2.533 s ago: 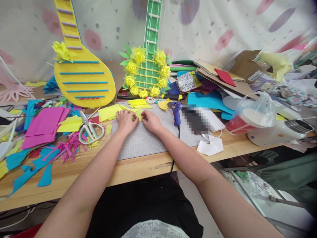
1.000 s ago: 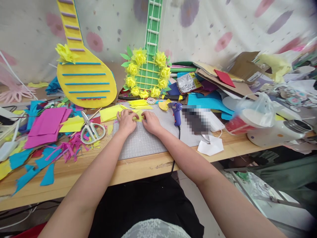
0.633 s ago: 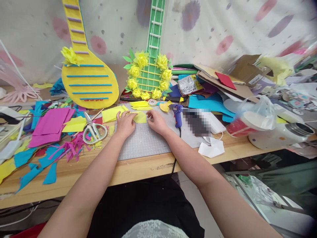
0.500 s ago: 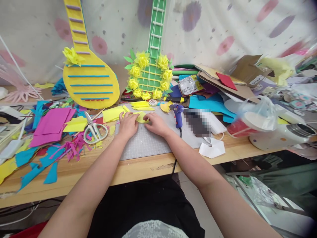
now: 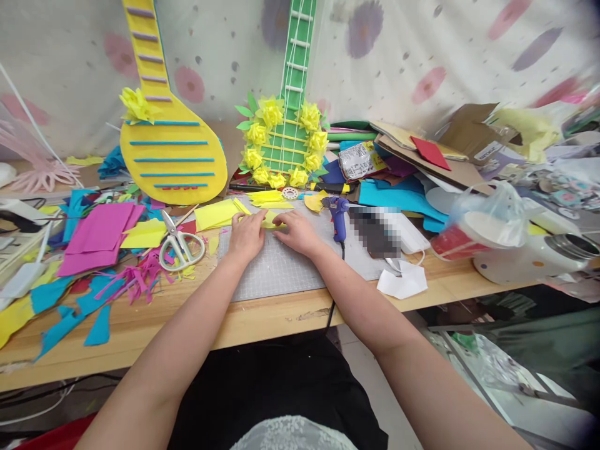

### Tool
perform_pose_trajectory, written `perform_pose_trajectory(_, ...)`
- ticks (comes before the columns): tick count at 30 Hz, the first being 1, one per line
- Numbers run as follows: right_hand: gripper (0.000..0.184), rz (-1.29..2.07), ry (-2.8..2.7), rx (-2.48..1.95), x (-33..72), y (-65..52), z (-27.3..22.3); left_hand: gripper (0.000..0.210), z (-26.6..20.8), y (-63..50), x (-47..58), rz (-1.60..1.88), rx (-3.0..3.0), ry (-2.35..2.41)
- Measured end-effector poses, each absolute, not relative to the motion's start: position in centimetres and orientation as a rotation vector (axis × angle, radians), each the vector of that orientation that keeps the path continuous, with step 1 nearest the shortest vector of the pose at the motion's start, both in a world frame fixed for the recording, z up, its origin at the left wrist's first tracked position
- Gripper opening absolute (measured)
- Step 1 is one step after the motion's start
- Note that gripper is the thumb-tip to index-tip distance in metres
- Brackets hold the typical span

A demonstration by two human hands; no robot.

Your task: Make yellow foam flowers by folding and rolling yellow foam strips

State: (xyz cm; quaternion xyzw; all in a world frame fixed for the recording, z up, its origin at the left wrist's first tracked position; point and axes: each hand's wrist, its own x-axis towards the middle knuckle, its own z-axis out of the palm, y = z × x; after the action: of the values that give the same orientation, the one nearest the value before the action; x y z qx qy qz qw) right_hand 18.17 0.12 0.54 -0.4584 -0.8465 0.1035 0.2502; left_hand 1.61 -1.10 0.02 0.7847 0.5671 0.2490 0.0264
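A small piece of yellow crepe paper [image 5: 270, 220] lies between my two hands over the grey cutting mat [image 5: 267, 275]. My left hand [image 5: 247, 237] holds its left side, fingers bent and partly hidden behind the hand. At the other side, my right hand [image 5: 296, 232] grips the paper between thumb and fingers. Just beyond my hands are several yellow paper strips [image 5: 269, 200]. Left of them sits folded yellow crepe paper [image 5: 215, 214]. A purple glue gun [image 5: 337, 219] rests to the right of my right hand.
White-handled scissors [image 5: 182, 247] lie left among magenta sheets [image 5: 96, 240] and scraps. A yellow paper instrument [image 5: 173, 156] and a green one with yellow flowers [image 5: 285, 140] stand behind. At right are a bagged cup [image 5: 482, 231], a metal-rimmed flask [image 5: 529, 262] and a white mask [image 5: 403, 279].
My left hand has shifted slightly right, closer to my right hand, and its fingers now cover more of the yellow crepe paper. The view has moved only a little.
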Motion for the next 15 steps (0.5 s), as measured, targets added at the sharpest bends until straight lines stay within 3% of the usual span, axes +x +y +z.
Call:
perform_pose_trajectory(7, 0.024, 0.196, -2.283, -1.336, 17.3, 0.4, 0.1, 0.063, 0.0, -1.2, 2.3, 0.926, 2.368, 1.611)
perform_pose_trajectory(15, 0.026, 0.561, -2.089, -1.368, 18.4, 0.7, 0.2, 0.064, -0.7, -0.6, 1.6, 0.983, 2.163, 1.608)
